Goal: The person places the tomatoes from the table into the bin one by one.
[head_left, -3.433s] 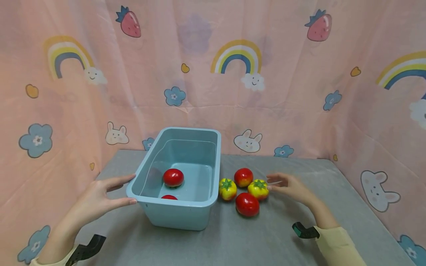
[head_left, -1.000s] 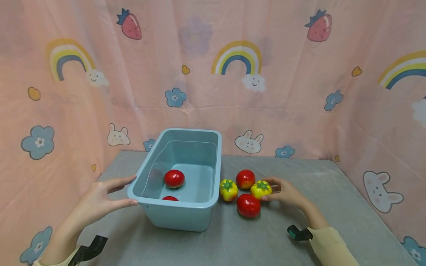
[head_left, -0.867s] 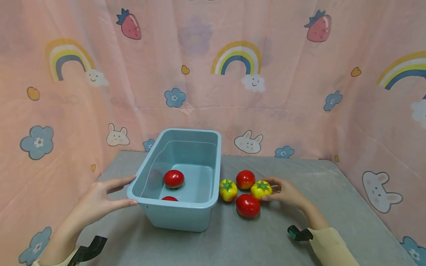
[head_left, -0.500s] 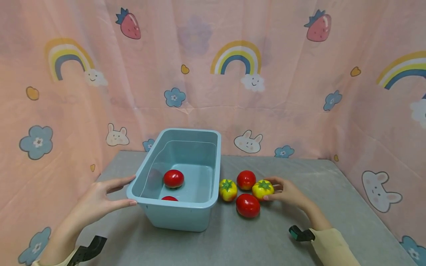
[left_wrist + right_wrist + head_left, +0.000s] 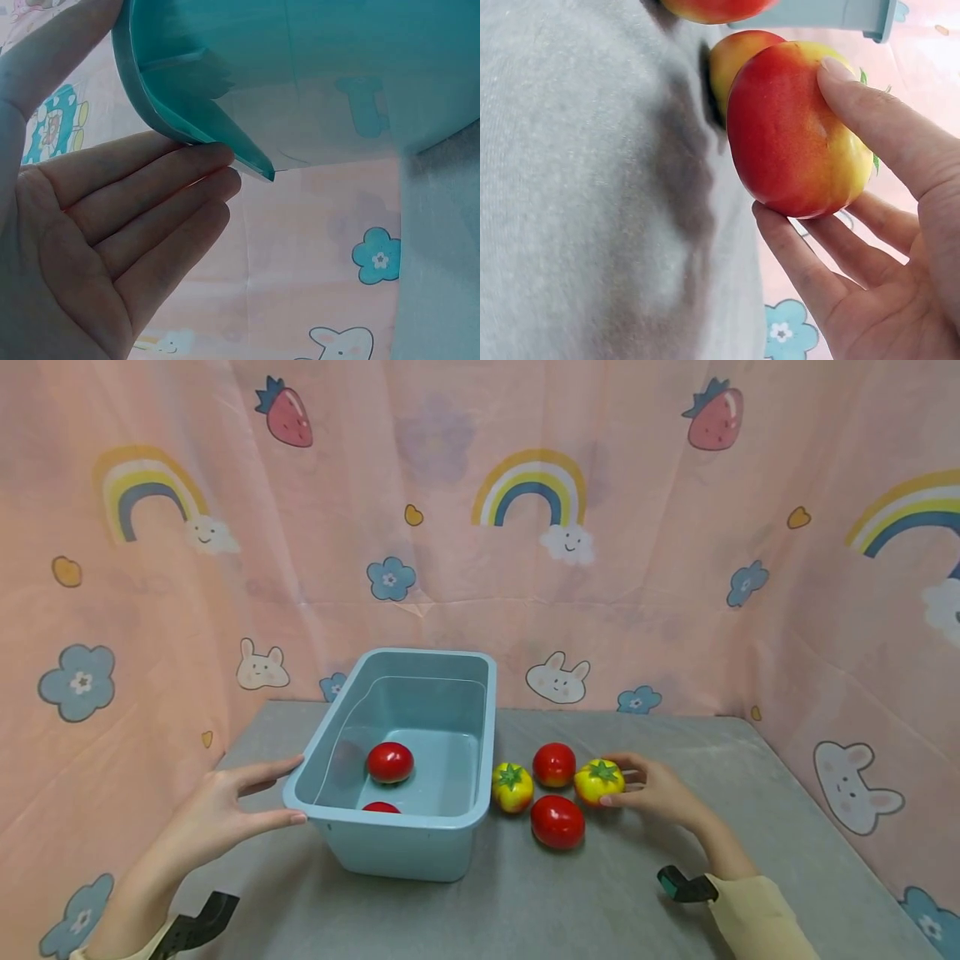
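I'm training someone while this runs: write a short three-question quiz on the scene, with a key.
1. Count: how many red fruits show inside the blue tub?
2. True or false: the left hand holds a fruit.
3. Identify: which fruit does the right hand grip?

Key:
1. Two.
2. False; it is at the tub's rim.
3. The green-crowned yellow-and-red fruit farthest from the tub.

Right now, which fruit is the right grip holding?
The glossy round yellow-red fruit with green leaves on top, rightmost in the head view. Only it is pinched by the right grip; its yellow lookalike sits beside the blue plastic bin.
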Tool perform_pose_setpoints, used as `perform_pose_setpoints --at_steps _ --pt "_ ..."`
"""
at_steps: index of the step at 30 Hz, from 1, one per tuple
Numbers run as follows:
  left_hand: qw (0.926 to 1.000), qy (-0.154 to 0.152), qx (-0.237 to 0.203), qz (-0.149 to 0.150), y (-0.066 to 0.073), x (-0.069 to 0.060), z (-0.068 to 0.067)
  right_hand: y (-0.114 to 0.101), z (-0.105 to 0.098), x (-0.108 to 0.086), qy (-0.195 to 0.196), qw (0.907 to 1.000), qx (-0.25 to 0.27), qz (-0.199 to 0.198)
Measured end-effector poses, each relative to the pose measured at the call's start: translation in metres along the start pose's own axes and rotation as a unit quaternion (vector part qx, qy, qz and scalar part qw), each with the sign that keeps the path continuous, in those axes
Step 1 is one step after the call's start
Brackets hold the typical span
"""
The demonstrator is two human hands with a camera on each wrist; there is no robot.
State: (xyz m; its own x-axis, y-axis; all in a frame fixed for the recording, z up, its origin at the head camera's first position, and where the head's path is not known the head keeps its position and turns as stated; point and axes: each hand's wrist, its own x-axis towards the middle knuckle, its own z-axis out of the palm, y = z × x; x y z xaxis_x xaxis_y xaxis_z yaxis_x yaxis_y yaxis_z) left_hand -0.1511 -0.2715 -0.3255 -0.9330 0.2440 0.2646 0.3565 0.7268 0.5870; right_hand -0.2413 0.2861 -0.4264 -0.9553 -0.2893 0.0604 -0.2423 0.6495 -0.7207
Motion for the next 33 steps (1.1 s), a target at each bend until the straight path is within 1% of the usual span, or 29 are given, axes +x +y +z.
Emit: perform_pose_setpoints --at_steps 5,9,17,25,33 --pt "1.0 -0.002 0.0 -0.002 0.0 0.0 -0.001 -0.002 -0.001 0.0 0.012 0.9999 -0.006 0.009" --pt "1.0 -0.003 0.006 -0.005 -0.001 0.0 -0.001 -0.002 -0.002 -0.001 0.018 0.9998 -0.011 0.004" --pt "1.0 -0.005 0.005 -0.004 -0.001 0.0 -0.001 -0.004 -0.007 -0.002 0.016 0.9998 -0.008 0.006" --pt "1.0 -0.004 0.007 -0.002 -0.001 -0.001 -0.001 -0.008 -0.012 -0.004 0.024 0.9997 -0.01 0.001" --pt "1.0 -0.003 0.005 -0.002 -0.001 0.0 -0.001 -0.013 -0.018 -0.008 0.03 0.9994 -0.018 0.004"
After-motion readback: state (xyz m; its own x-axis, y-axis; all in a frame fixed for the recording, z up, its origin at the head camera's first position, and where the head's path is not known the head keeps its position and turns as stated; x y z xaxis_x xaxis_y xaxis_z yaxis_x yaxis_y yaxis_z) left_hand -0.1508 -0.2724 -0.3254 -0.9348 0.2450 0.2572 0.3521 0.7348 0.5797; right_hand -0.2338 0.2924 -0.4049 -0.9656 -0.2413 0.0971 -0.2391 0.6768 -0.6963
